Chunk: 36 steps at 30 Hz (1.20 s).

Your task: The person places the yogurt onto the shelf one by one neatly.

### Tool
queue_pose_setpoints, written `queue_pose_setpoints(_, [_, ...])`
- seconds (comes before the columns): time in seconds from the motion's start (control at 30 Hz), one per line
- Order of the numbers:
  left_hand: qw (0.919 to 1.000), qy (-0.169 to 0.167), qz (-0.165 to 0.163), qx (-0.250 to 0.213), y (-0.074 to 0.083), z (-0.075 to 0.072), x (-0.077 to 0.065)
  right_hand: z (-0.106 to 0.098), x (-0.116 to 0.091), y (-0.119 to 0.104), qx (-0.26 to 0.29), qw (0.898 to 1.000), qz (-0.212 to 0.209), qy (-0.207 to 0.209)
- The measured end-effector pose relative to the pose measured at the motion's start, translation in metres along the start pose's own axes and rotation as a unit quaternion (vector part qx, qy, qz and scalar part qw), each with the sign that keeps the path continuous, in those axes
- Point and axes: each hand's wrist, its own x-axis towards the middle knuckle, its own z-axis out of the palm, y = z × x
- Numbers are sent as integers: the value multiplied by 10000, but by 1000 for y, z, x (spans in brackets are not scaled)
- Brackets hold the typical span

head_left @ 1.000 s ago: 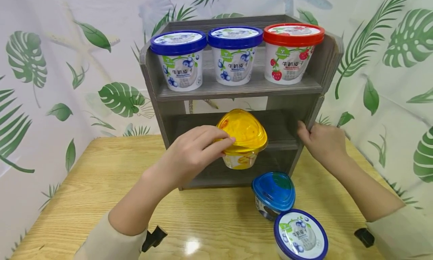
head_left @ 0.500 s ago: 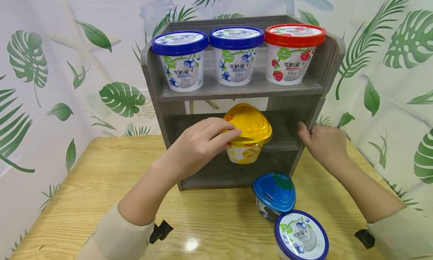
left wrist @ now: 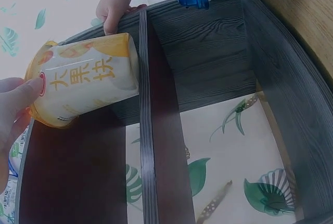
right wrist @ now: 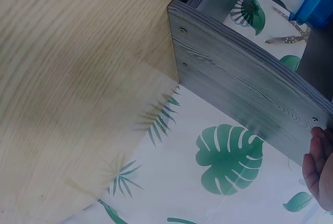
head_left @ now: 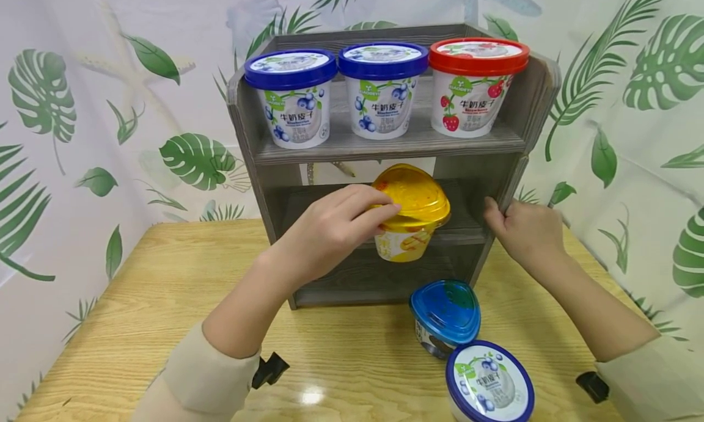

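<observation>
My left hand pinches the yellow lid rim of a plastic cup and holds it up in front of the grey wooden shelf's middle level. In the left wrist view, the same cup shows white sides with yellow print, close to the edge of a shelf board. My right hand grips the right side panel of the shelf, its thumb at the front edge. The fingers lie along the panel's outer face in the right wrist view.
On the top level stand two blue-lidded tubs and a red-lidded tub. A blue triangular-lidded cup and another blue-lidded tub stand on the wooden table, front right. A leaf-patterned cloth hangs behind.
My left hand has carried the yellow-lidded cup a little to the right and up toward the middle level of the shelf. The right hand stays on the side panel.
</observation>
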Motion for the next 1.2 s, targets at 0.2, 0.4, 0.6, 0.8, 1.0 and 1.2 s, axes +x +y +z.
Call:
queue_pose_setpoints(0.2, [10000,2,-5,-4,-2,3,4,2,0,-1,-15,9999,-57,85])
queue_pose_setpoints(0.4, [10000,49,26,-72,-4,8,6,3,-1,0,-52,10000,27,-30])
queue_pose_setpoints(0.6, [9999,27,3,-131,-3,10,12,3,-1,1,-13,10000,-29,49])
queue_pose_setpoints(0.8, [9999,-12,-20,-171,-3,14,18,1,0,0,-29,10000,-73,56])
queue_pose_setpoints(1.0, [9999,-10,7,-167,-3,20,28,1,0,1,-33,10000,24,-10])
queue_pose_setpoints(1.2, [9998,-70,3,-207,0,26,35,1,0,0,-62,10000,43,-55])
